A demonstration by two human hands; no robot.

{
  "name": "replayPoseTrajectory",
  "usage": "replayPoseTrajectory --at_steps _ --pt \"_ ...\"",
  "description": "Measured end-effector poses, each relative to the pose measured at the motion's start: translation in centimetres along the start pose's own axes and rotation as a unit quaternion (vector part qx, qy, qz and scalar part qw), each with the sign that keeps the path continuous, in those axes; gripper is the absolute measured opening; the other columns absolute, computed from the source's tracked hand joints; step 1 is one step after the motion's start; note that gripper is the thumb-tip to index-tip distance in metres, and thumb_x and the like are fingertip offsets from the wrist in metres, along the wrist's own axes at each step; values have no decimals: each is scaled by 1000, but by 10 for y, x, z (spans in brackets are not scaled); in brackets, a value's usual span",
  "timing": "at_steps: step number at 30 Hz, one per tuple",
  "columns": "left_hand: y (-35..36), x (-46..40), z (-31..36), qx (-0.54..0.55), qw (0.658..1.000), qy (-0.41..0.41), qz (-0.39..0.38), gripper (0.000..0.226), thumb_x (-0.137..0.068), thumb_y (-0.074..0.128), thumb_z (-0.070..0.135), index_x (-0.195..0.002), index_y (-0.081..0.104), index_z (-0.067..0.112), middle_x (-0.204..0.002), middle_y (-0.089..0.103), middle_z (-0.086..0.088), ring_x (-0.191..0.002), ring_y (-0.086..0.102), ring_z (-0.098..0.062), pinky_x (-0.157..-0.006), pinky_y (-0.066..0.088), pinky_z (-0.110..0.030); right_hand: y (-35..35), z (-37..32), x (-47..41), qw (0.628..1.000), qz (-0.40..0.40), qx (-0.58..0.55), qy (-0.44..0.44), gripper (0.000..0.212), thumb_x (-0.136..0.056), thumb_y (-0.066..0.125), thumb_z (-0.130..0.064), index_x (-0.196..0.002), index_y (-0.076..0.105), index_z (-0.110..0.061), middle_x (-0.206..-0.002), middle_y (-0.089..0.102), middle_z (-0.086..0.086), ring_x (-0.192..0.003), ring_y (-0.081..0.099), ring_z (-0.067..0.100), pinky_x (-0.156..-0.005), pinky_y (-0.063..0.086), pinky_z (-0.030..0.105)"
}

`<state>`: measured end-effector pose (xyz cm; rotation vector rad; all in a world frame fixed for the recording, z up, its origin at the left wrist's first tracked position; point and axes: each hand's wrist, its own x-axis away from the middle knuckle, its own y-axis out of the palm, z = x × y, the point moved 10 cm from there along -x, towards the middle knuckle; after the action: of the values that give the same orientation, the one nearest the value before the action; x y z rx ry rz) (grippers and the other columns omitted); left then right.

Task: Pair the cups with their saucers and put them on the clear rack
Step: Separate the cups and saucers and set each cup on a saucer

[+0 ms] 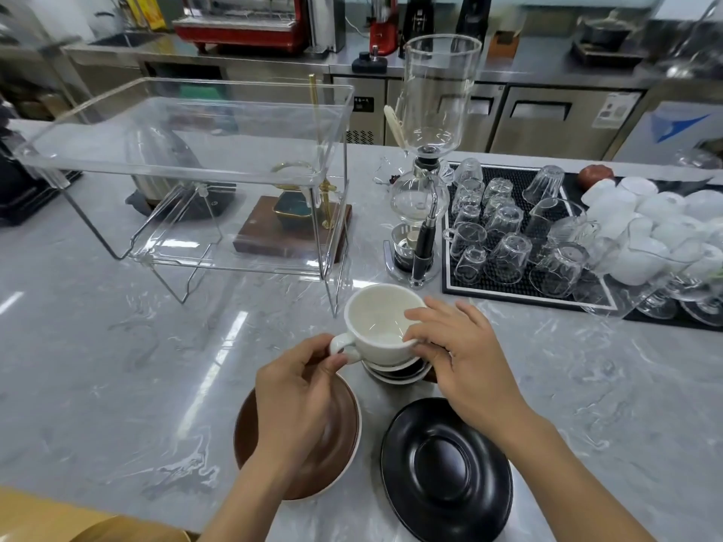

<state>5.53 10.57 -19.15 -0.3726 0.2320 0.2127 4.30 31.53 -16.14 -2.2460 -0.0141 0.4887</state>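
A white cup (375, 326) sits on top of a short stack of other cups (397, 373) on the marble counter. My left hand (301, 393) pinches the white cup's handle. My right hand (457, 357) grips the cup's right rim, thumb inside. A brown saucer (340, 444) lies under my left hand, partly hidden by it. A black saucer (446, 467) lies to its right, below my right wrist. The clear rack (187, 166) stands at the back left with nothing on its two shelves.
A glass siphon coffee maker (424, 166) stands just behind the cups. A black mat (508, 291) with several upturned glasses and white cups (641, 224) fills the right. A wooden base with a brass stand (293, 224) sits behind the rack.
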Motion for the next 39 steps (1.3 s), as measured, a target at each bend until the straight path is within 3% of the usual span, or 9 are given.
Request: replayPoseTrajectory --at_steps 6,11,14,17,21,26,33,37,39 --pt "-6 -2 22 18 998 40 34 67 -81 79 -2 -87 70 64 -78 73 30 -66 62 4 -62 45 -8 -21 -22 -6 996 46 -1 -71 10 -81 65 -3 -88 72 -6 -101 74 0 -126 57 27 -104 41 43" --pt "5 -2 49 20 996 79 39 36 -85 75 12 -88 71 47 -82 70 0 -59 49 -2 -56 42 -23 -49 -22 -2 995 56 10 -84 10 -81 63 -1 -86 71 -3 -94 71 3 -122 60 34 -103 46 51" --pt "21 1 66 37 994 103 31 27 -84 73 22 -86 69 48 -87 71 5 -64 54 2 -58 44 -17 -68 -12 6 995 71 16 -73 10 -81 64 1 -87 71 -2 -93 71 4 -118 61 32 -107 44 49" --pt "42 4 69 42 995 92 15 20 -83 71 21 -90 66 39 -89 71 0 -65 58 -1 -63 51 -26 -84 2 19 994 84 7 -64 10 -84 63 3 -88 72 0 -91 70 5 -101 65 26 -114 40 42" --pt "75 12 69 35 997 71 -20 29 -84 72 2 -89 68 31 -79 72 5 -64 65 10 -63 52 -11 -101 26 39 995 94 -23 -32 12 -84 61 1 -90 70 -3 -96 69 2 -90 65 19 -82 53 37" --pt "116 27 59 72 995 14 -64 32 -87 72 7 -93 75 39 -74 77 0 -66 76 -20 -70 62 -41 -115 58 58 995 87 -32 -19 12 -85 61 0 -90 69 -7 -96 66 0 -88 61 13 -77 49 23" --pt "158 39 47 -18 994 24 -109 19 -84 74 21 -93 68 36 -72 70 4 -63 62 -21 -63 51 -35 -109 102 75 998 49 -30 -2 15 -84 63 7 -89 69 -6 -93 65 1 -84 59 12 -75 47 17" --pt "177 43 39 -59 990 16 -126 26 -82 76 16 -95 66 37 -72 70 6 -58 61 -12 -58 50 -28 -102 126 81 999 32 -38 5 17 -83 65 10 -88 71 -5 -92 67 3 -84 63 19 -78 50 23" --pt "182 44 36 -77 989 17 -124 32 -81 79 11 -98 65 34 -68 71 0 -62 63 -19 -62 49 -31 -97 134 82 999 25 -38 8 20 -80 67 14 -87 72 -5 -92 67 2 -84 64 18 -79 49 15"
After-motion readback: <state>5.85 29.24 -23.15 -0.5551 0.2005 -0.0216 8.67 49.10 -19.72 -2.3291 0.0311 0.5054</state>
